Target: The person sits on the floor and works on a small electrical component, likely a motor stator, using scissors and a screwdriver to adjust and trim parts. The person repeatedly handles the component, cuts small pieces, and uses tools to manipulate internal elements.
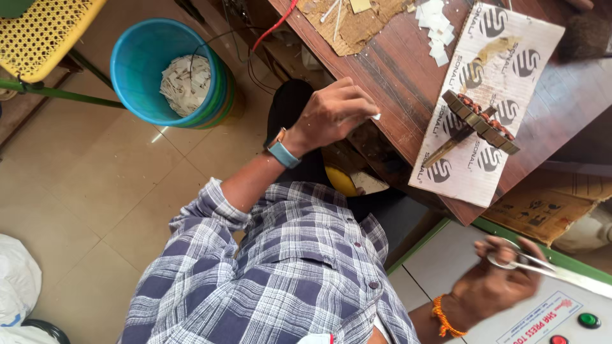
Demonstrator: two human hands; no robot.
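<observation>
Landmark: brown wooden table [395,70].
Left hand [331,114]: fingers curled shut, pinching a small white paper strip [376,117] at the table's near edge.
Right hand [494,283]: closed on scissors [519,260] (blurred), well below the table, over a white panel [459,255].

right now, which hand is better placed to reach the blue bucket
Left, probably. The left hand pinches a white scrap nearer the bucket; the right hand holds scissors farther off.
</observation>
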